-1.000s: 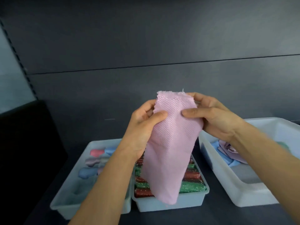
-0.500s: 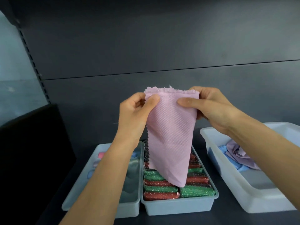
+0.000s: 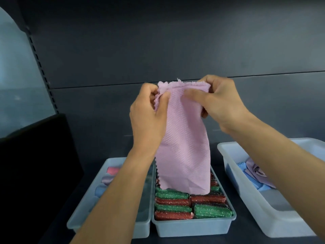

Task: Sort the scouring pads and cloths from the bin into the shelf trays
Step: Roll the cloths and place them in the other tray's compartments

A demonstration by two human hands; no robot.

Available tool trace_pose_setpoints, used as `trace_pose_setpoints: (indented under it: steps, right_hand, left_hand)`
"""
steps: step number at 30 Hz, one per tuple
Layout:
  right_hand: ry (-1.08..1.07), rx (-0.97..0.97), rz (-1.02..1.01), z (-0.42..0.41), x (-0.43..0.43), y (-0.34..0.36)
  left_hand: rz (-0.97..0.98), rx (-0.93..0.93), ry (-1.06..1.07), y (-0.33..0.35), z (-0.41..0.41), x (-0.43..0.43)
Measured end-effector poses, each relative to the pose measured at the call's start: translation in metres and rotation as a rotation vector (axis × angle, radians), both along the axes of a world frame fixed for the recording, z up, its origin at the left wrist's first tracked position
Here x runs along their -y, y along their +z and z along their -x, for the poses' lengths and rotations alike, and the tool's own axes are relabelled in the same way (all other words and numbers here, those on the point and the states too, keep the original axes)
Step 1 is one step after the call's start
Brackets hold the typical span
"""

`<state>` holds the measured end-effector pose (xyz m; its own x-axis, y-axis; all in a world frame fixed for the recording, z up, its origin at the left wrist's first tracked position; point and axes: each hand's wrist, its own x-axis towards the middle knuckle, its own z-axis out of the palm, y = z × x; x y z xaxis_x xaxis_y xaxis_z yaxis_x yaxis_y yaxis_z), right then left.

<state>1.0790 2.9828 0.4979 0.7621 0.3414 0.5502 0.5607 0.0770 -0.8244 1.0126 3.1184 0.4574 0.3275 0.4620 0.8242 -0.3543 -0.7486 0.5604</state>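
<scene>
A pink textured cloth [image 3: 184,147] hangs in the air above the middle tray. My left hand [image 3: 147,117] pinches its upper left corner, and my right hand [image 3: 216,104] pinches the upper right edge. Below it, the middle tray [image 3: 193,227] is packed with rows of green and red glittery scouring pads [image 3: 190,206]. The left tray [image 3: 82,215] holds rolled cloths in pink, lilac and blue [image 3: 107,180], partly hidden by my left forearm. The bin [image 3: 246,187] on the right holds crumpled blue and lilac cloths [image 3: 253,173].
The trays and bin stand on a dark shelf with a dark grey back panel [image 3: 158,50]. A black object [image 3: 35,164] fills the left side. A slotted shelf upright [image 3: 42,67] runs up the left, with a pale wall beyond.
The cloth's top edge has been gathered narrower as my hands moved closer together. The view shifted so the trays sit lower and further right in the frame.
</scene>
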Motion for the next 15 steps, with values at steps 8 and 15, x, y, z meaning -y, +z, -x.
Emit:
trace_pose_setpoints:
  steps: [8, 15]
  right_hand:
    - [0.010, -0.021, 0.027, 0.000, -0.011, -0.008]
    - [0.164, -0.059, 0.026, 0.010, -0.014, -0.004]
  left_hand:
    - [0.039, -0.066, -0.005, -0.003, -0.002, 0.016]
    - [0.046, -0.074, -0.121, -0.004, 0.001, 0.022]
